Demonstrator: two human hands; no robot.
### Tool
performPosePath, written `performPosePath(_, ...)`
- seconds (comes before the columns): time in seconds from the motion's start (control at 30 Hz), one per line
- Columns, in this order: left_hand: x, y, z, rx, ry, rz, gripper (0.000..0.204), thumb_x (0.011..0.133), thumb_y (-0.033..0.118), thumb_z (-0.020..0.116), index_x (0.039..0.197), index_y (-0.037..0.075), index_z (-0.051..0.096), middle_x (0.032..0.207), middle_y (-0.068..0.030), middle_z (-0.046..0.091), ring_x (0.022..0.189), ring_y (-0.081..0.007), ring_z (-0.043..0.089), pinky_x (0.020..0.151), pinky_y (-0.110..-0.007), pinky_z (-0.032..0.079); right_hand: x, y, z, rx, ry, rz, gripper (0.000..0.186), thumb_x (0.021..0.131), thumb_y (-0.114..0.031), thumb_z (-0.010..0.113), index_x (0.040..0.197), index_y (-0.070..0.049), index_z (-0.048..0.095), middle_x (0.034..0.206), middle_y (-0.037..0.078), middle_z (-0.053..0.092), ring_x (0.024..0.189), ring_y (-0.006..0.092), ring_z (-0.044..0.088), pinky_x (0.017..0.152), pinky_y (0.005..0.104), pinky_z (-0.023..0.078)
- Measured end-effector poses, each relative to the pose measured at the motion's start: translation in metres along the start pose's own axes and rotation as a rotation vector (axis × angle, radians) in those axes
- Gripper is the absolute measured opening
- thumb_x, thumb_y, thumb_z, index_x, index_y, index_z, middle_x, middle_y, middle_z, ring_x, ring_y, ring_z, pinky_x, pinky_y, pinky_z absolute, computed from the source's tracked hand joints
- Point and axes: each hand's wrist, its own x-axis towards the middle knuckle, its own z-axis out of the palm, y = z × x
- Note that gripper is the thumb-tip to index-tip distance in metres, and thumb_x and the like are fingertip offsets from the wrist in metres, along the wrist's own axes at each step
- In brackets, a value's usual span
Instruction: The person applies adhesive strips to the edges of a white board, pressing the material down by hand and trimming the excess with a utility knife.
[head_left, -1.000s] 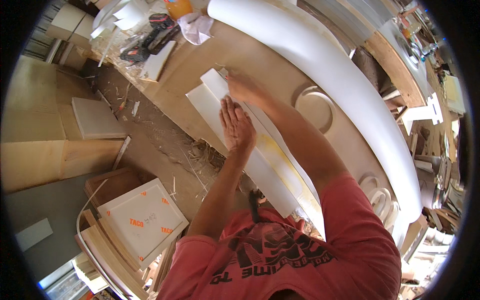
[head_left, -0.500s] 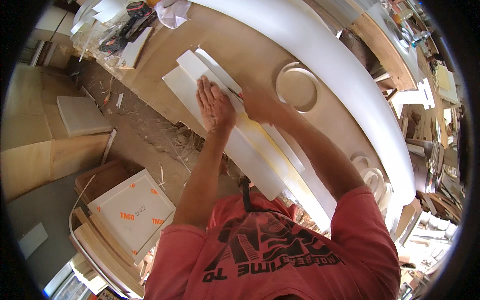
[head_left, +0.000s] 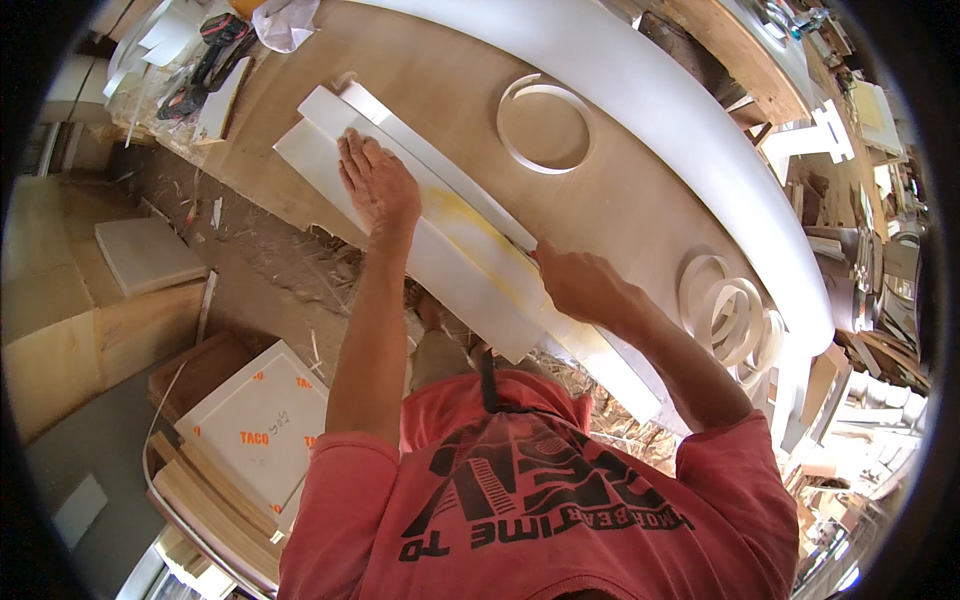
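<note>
My left hand (head_left: 380,187) lies flat, fingers stretched out, on a long white board (head_left: 322,112) that rests along a wider white panel (head_left: 450,290). My right hand (head_left: 590,285) is closed around a slim knife-like tool (head_left: 534,254) with a bit of red showing; most of it is hidden in my fist. It sits at the far edge of the board, farther right and nearer to me than my left hand. A yellowish smear (head_left: 470,235) runs along the board between my hands. Beyond the board lies a narrow white strip (head_left: 400,140), curled at its far end.
All this lies on a brown sheet-topped bench (head_left: 420,60). A coiled white band (head_left: 545,125) lies beyond, with several more coils (head_left: 730,310) at right. A long curved white panel (head_left: 690,150) borders the far side. Cordless drills (head_left: 205,70) lie far left; a box-like panel (head_left: 255,425) stands lower left.
My right hand has slid along the board's edge toward the right and nearer to me, with the tool in it. My left hand stays flat on the board. The whole view has shifted somewhat.
</note>
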Motion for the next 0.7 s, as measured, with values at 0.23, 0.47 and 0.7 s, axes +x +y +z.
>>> performPosePath(0.23,-0.001,-0.002,0.002,-0.016,0.002,0.012,0.031,0.095,0.015,0.039,0.121,0.0,0.039,0.145,-0.0163,0.028,0.139,-0.0314,0.019,0.113,-0.045,0.021,-0.051,0.006,0.006,-0.065,-0.14,0.176,0.022,0.088,-0.005,0.043,0.109,0.002,0.045,0.076,0.023,0.064,0.07,0.04,0.064,0.062,0.0494,0.05)
performPosePath(0.47,-0.002,-0.003,0.005,-0.04,0.021,0.02,0.033,0.095,0.016,0.038,0.123,-0.001,0.038,0.142,-0.0185,0.031,0.137,-0.033,0.022,0.112,-0.045,0.02,-0.113,0.022,0.014,-0.083,-0.191,0.296,0.019,0.09,-0.011,0.044,0.105,0.0,0.044,0.075,0.022,0.064,0.071,0.0401,0.064,0.063,0.0497,0.05)
performPosePath(0.7,0.0,-0.004,0.001,0.008,-0.023,-0.003,0.038,0.095,0.016,0.038,0.127,-0.003,0.036,0.146,-0.0183,0.027,0.139,-0.0326,0.018,0.114,-0.043,0.017,-0.104,-0.009,-0.023,-0.012,-0.083,0.335,0.019,0.093,-0.018,0.041,0.102,-0.002,0.044,0.077,0.024,0.063,0.074,0.0412,0.063,0.066,0.0521,0.048)
